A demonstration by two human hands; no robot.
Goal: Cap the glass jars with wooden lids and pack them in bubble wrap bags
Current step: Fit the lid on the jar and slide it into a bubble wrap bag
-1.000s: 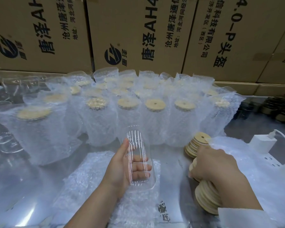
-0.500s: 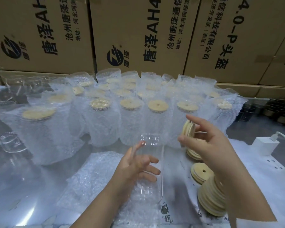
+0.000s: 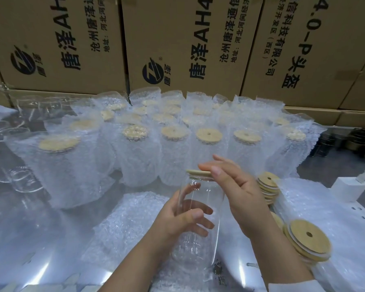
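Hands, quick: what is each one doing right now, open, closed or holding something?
Left hand: holding, gripped round the glass jar.
Right hand: holding, pinching the wooden lid at the jar's mouth.

It was a packing area in a warehouse: stacked printed cardboard boxes (image 3: 177,39) filled the top of the frame, and rows of bubble-wrapped jars (image 3: 173,157) stood across the middle.
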